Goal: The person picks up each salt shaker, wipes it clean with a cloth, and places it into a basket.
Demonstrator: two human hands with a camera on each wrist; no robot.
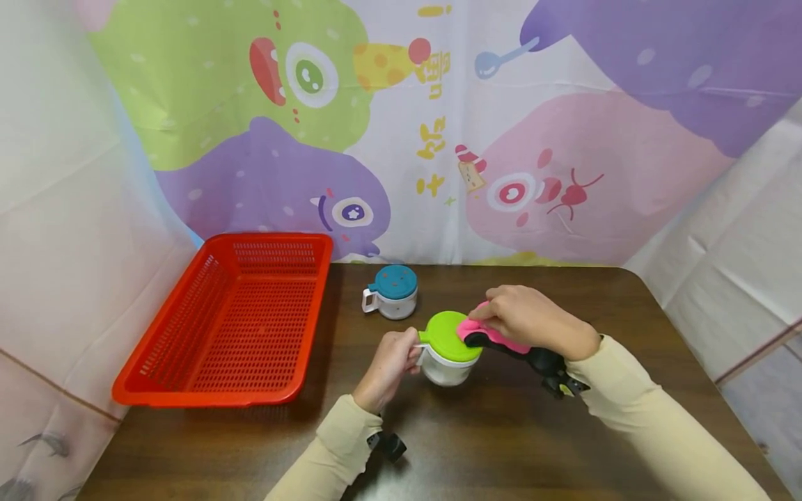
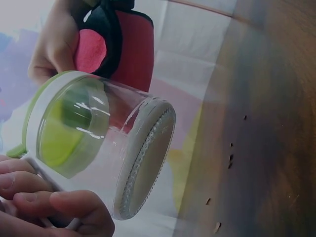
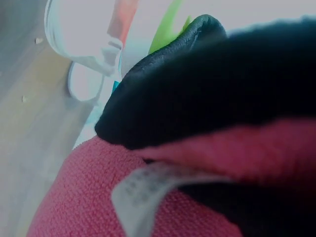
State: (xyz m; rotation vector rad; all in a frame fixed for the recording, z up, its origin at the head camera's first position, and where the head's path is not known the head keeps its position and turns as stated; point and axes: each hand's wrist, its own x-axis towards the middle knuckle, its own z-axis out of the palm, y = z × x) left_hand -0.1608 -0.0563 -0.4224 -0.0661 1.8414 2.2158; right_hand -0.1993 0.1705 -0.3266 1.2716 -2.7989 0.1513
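Observation:
In the head view, a glass jar (image 1: 446,373) with a lime-green lid (image 1: 446,334) is held up over the table. My left hand (image 1: 390,363) grips its white handle, fingers curled round it. My right hand (image 1: 531,319) holds a pink cloth (image 1: 510,341) with black edging against the right side of the lid. The left wrist view shows the jar (image 2: 106,131) tipped sideways, its glass clear and its base whitish, with the cloth (image 2: 137,54) beyond it. Up close in the right wrist view, the cloth (image 3: 84,192) bears a white tag and hides the right fingers.
A similar jar with a blue lid (image 1: 396,282) stands behind on the brown table (image 1: 532,438). To the left lies a red perforated basket (image 1: 263,320). Small dark crumbs (image 2: 230,158) dot the table. A cartoon-printed curtain (image 1: 426,229) hangs along the back edge.

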